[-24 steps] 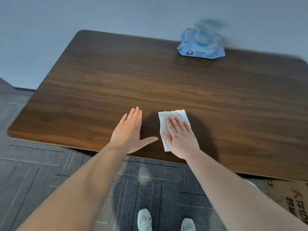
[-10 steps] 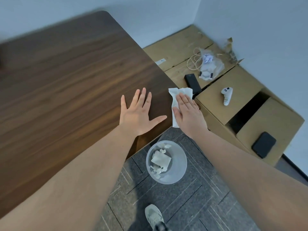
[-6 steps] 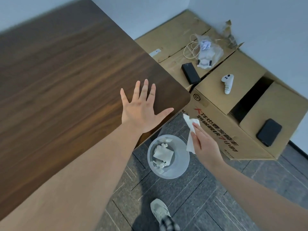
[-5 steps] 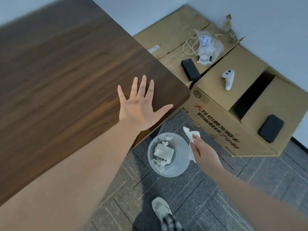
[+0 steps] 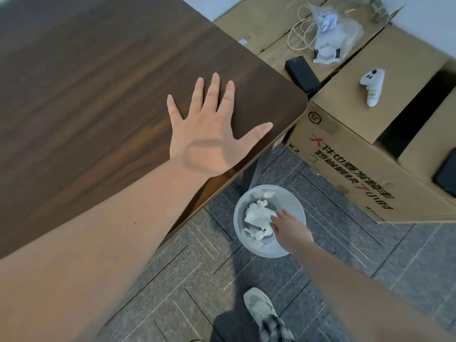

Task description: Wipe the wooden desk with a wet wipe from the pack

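The dark wooden desk point(image 5: 103, 99) fills the left of the view, with its rounded near corner at the right. My left hand point(image 5: 209, 134) lies flat on the desk by that corner, fingers spread, holding nothing. My right hand point(image 5: 288, 229) is down over a clear plastic bin point(image 5: 294, 201) on the floor, fingertips pointing into it. They touch a white wet wipe point(image 5: 256, 215) lying among several crumpled wipes. Whether the fingers still pinch a wipe is hidden. The wipe pack is out of view.
Cardboard boxes point(image 5: 345, 154) stand right of the desk corner. On them lie a black block point(image 5: 302, 74), a white controller point(image 5: 372, 86), a plastic bag with cable point(image 5: 328, 33) and a dark flat device point(image 5: 446, 176). My shoe point(image 5: 261, 309) is on the grey carpet tiles.
My right hand carried the wipe off the desk edge and lowered it into the bin. The view swung right and down. My left hand stayed flat on the desk.
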